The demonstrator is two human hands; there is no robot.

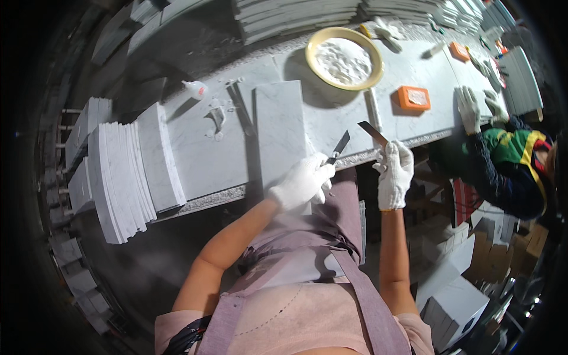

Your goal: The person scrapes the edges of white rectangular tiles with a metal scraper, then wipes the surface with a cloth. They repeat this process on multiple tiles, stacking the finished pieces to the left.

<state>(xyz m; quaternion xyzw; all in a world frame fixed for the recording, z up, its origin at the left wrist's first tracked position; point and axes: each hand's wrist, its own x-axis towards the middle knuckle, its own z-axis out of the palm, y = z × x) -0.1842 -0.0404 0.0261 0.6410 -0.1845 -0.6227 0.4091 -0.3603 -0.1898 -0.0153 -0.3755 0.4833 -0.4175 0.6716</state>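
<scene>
My left hand (303, 182), in a white knit glove, is closed around a flat dark blade (341, 144) that points up and away; a bit of white clings near its base. My right hand (395, 176), gloved the same way, grips a thin brownish metal strip (373, 134) slanting up to the left. The two tools are close together but apart, over the table's near edge. Just beyond my left hand lies a pale grey veined marble slab (280, 112). How far the tools reach inside the gloves is hidden.
A yellow bowl of white paste (343, 62) stands at the back. An orange box (413, 98) is right of a white bar (375, 111). Stacked slabs (118, 171) line the left edge; a small bottle (194, 90) stands there. A co-worker's gloved hand (469, 110) rests at right.
</scene>
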